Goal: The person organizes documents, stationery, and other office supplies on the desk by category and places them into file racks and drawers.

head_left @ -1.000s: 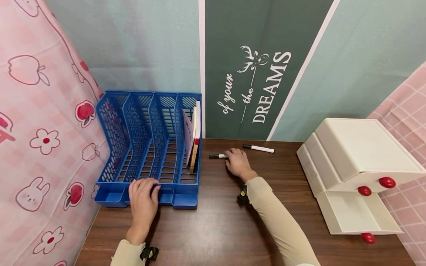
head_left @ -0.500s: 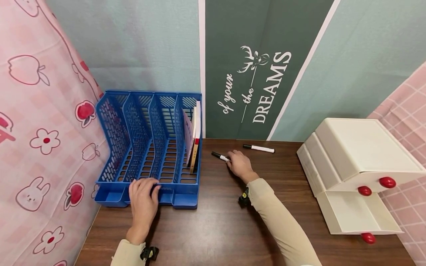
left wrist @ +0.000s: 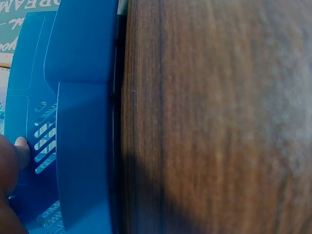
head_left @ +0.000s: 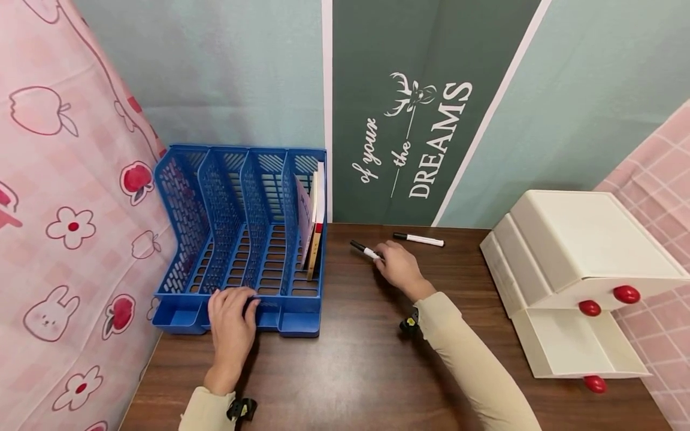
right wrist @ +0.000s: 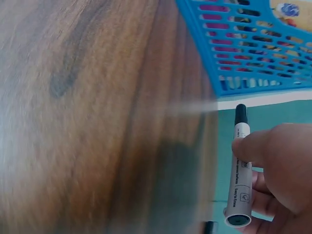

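Note:
A white marker with a black cap (right wrist: 242, 170) is pinched between the thumb and fingers of my right hand (head_left: 400, 267), its cap pointing left toward the blue file rack in the head view. On the front of that blue file rack (head_left: 299, 323) rests my left hand (head_left: 233, 323), its fingers over the front wall above the small trays. The left wrist view shows the thumb (left wrist: 21, 152) against the rack's slotted front. Thin books (head_left: 315, 251) stand in the rack's rightmost compartment.
A second black-capped marker (head_left: 419, 239) lies near the back edge of the wooden table (head_left: 345, 377). At the right stands a white drawer unit (head_left: 604, 239) with red knobs and its lower drawer pulled out. A pink patterned cloth (head_left: 75, 263) hangs at the left.
My right hand has lifted the marker and moved right with it, turning it from level to slanted. My left hand has stayed on the rack.

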The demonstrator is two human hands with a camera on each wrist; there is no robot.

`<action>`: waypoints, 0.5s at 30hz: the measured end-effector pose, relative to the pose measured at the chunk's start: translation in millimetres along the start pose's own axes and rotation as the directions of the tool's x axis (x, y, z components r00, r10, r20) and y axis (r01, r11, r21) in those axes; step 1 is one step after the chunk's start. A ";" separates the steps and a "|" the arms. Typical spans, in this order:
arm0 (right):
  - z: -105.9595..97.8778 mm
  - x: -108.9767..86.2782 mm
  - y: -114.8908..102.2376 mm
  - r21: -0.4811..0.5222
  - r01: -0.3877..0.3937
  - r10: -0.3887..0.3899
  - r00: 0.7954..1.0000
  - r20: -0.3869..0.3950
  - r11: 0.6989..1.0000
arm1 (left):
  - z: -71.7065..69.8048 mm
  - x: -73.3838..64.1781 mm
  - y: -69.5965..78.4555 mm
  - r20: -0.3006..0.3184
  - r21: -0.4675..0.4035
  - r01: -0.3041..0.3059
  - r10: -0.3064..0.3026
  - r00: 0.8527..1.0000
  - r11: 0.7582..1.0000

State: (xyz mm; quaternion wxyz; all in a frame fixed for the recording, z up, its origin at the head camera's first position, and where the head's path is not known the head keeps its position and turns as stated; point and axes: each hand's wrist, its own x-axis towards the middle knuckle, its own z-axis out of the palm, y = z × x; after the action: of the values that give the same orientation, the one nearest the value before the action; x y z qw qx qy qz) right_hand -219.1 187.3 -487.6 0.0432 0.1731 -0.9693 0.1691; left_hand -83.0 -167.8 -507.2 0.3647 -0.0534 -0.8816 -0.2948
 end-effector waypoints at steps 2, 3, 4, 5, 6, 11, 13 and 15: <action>-5.3 -3.3 0.8 -0.006 0.009 -0.009 1.000 -0.009 1.000 | 0.0 -0.1 0.1 -0.001 -0.002 -0.001 0.001 1.000 1.000; -7.6 -5.0 1.6 -0.012 0.014 -0.014 1.000 -0.013 1.000 | 0.0 -0.1 0.0 0.000 -0.002 -0.001 0.001 1.000 1.000; -10.1 -7.0 2.0 -0.016 0.018 -0.018 1.000 -0.014 1.000 | 0.0 -0.1 -0.3 0.001 -0.003 -0.001 0.001 1.000 1.000; -12.8 -9.1 2.3 -0.019 0.022 -0.023 1.000 -0.015 1.000 | 0.1 -0.2 -0.5 0.002 -0.002 -0.001 0.001 1.000 1.000; -15.1 -11.1 2.9 -0.023 0.028 -0.029 0.999 -0.017 0.999 | 0.1 -0.2 -0.7 0.002 -0.002 0.000 0.000 1.000 1.000; -28.0 -23.3 5.5 -0.033 0.062 -0.063 0.998 -0.030 0.998 | 0.5 -0.5 -2.0 0.003 -0.001 0.002 -0.002 1.000 1.000; -33.4 -28.8 7.3 -0.040 0.072 -0.073 0.997 -0.036 0.997 | 0.6 -0.6 -2.6 0.006 0.001 0.004 -0.004 1.000 1.000; -39.2 -34.9 9.0 -0.045 0.076 -0.078 0.996 -0.038 0.996 | 0.6 -0.8 -2.9 0.010 0.004 0.007 -0.007 1.000 1.000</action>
State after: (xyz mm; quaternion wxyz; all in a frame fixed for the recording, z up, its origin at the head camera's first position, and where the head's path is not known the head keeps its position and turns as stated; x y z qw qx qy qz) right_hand -188.6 219.9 -458.6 0.0725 0.2058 -0.9643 0.1498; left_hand -83.6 -169.7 -509.6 0.3592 -0.0509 -0.8843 -0.2939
